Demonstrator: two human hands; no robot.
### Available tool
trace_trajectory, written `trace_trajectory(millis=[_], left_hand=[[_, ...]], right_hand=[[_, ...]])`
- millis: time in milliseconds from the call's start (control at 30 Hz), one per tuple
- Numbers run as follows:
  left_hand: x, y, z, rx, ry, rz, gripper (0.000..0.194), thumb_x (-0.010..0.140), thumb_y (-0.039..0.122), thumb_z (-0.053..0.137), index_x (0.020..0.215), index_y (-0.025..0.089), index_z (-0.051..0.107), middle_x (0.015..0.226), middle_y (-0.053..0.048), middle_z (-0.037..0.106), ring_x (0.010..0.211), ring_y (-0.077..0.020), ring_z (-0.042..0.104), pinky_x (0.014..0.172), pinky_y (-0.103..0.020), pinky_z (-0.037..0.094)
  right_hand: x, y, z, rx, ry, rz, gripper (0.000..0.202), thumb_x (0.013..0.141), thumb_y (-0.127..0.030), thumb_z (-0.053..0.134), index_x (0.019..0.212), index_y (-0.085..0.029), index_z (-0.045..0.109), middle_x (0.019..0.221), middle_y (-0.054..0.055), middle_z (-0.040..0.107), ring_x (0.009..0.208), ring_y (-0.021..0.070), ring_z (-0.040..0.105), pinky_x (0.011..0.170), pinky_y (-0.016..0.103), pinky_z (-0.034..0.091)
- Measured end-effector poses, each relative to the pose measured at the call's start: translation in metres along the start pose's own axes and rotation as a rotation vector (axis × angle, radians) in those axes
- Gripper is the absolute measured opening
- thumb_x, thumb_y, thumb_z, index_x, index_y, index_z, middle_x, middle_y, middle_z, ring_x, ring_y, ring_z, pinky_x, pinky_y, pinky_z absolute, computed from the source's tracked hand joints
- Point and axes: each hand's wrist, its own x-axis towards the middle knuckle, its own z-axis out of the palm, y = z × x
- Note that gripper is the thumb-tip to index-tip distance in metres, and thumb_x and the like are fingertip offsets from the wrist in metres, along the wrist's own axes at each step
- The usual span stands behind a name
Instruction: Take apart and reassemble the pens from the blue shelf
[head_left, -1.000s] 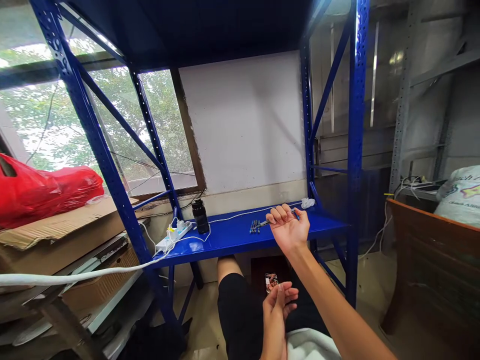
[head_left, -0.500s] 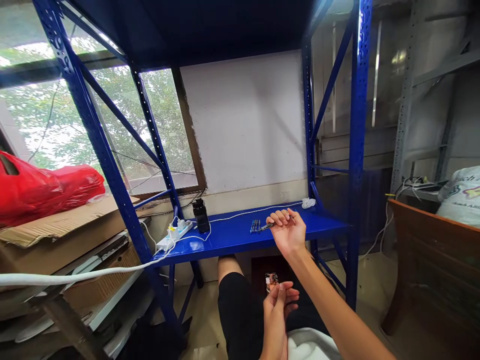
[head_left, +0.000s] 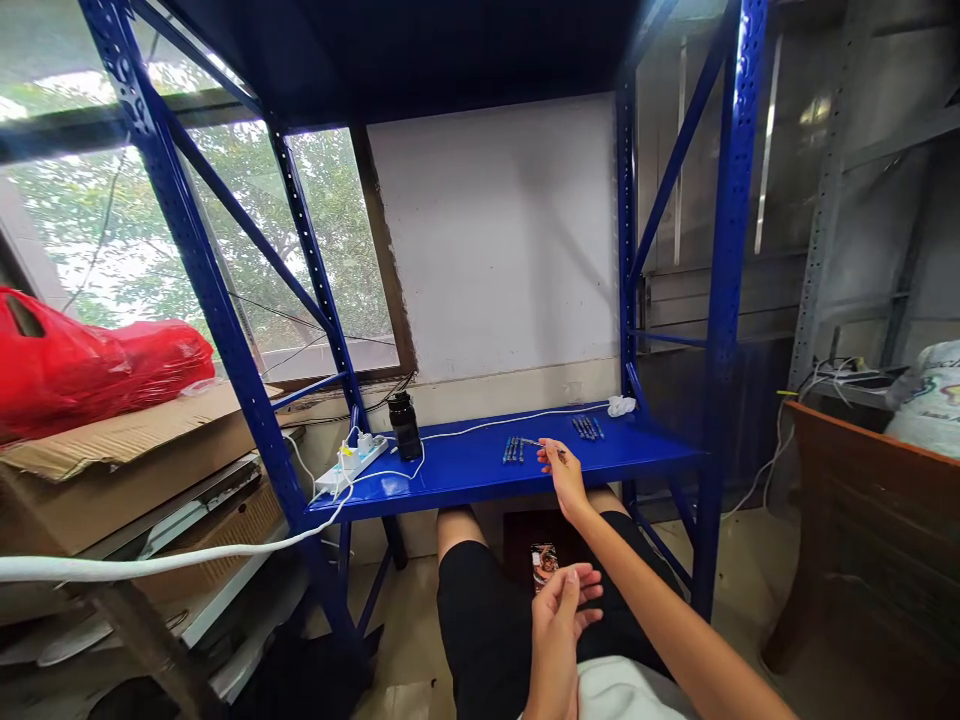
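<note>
Above the blue shelf's front edge, my right hand (head_left: 562, 470) is closed round a thin dark pen-like item (head_left: 531, 442), whose tip points left. That tip is close to a small row of dark, thin items (head_left: 514, 450) lying on the blue shelf (head_left: 465, 475). Farther right, a second group of similar thin items (head_left: 587, 428) lies near the back. My left hand (head_left: 559, 620) hangs low over my lap, fingers apart and holding nothing. Below the shelf, a printed packet (head_left: 544, 565) shows just beyond my left hand.
A black bottle (head_left: 405, 428) and a white power strip (head_left: 352, 468) stand on the shelf's left. A white cable (head_left: 225, 552) crosses the left foreground. Crumpled white material (head_left: 621, 406) lies at the back right. Blue uprights flank the shelf.
My right hand has turned and moved slightly down and left with the item. The second group of thin items, formerly behind it, is uncovered. My left hand has barely moved.
</note>
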Motion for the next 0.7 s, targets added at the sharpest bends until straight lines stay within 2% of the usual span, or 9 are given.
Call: trace_trajectory(millis=[133,233,400,533,600,633,700], left_hand=[[0.001,-0.002,-0.003,-0.019,0.03,-0.015,0.064,0.08,0.069,0.082,0.11,0.012,0.084,0.114,-0.022,0.08,0.105,-0.0298,0.074,0.079,-0.031,0.057],[0.001,-0.003,-0.004,-0.019,0.029,-0.026,0.066,0.078,0.07,0.083,0.108,0.012,0.084,0.11,-0.021,0.08,0.102,-0.0299,0.074,0.077,-0.031,0.056],[-0.002,-0.004,-0.006,-0.008,0.025,-0.03,0.063,0.083,0.068,0.079,0.109,0.011,0.083,0.109,-0.021,0.08,0.102,-0.0294,0.073,0.08,-0.033,0.056],[-0.004,-0.004,-0.007,-0.002,0.021,-0.031,0.063,0.084,0.069,0.079,0.108,0.011,0.083,0.106,-0.02,0.08,0.101,-0.0297,0.073,0.079,-0.033,0.056],[-0.004,-0.004,-0.009,-0.001,0.025,-0.035,0.063,0.083,0.069,0.079,0.107,0.012,0.083,0.105,-0.02,0.08,0.1,-0.0296,0.073,0.079,-0.033,0.055],[-0.004,-0.005,-0.01,-0.001,0.028,-0.039,0.063,0.083,0.07,0.079,0.107,0.012,0.083,0.104,-0.02,0.08,0.099,-0.0294,0.073,0.079,-0.033,0.055],[-0.004,-0.008,-0.011,-0.007,0.032,-0.044,0.063,0.082,0.07,0.08,0.106,0.012,0.083,0.101,-0.019,0.08,0.098,-0.0288,0.073,0.078,-0.033,0.055]], right_hand=[[0.035,0.03,-0.007,-0.401,-0.048,-0.029,0.04,0.101,-0.054,0.065,0.116,-0.018,0.073,0.121,0.016,0.072,0.118,0.0326,0.066,0.1,0.048,0.055],[0.052,0.049,-0.005,-0.675,-0.14,-0.039,0.032,0.104,-0.039,0.07,0.127,-0.017,0.07,0.133,0.013,0.068,0.12,0.0294,0.067,0.103,0.051,0.056],[0.068,0.071,0.009,-0.977,-0.306,-0.115,0.038,0.105,-0.037,0.07,0.137,-0.018,0.064,0.137,0.011,0.066,0.115,0.0274,0.07,0.097,0.049,0.061],[0.092,0.081,-0.002,-1.155,-0.281,-0.112,0.037,0.105,-0.037,0.069,0.138,-0.02,0.064,0.141,0.011,0.065,0.118,0.0278,0.069,0.1,0.05,0.06],[0.108,0.086,-0.018,-1.242,-0.241,-0.076,0.042,0.105,-0.039,0.069,0.142,-0.02,0.062,0.15,0.013,0.06,0.13,0.0317,0.063,0.109,0.056,0.054],[0.115,0.088,-0.028,-1.281,-0.227,-0.056,0.045,0.106,-0.04,0.066,0.146,-0.019,0.06,0.157,0.015,0.054,0.141,0.0348,0.055,0.116,0.059,0.046],[0.127,0.091,-0.048,-1.341,-0.219,-0.019,0.052,0.109,-0.039,0.055,0.153,-0.011,0.055,0.168,0.024,0.039,0.158,0.038,0.033,0.125,0.057,0.029]])
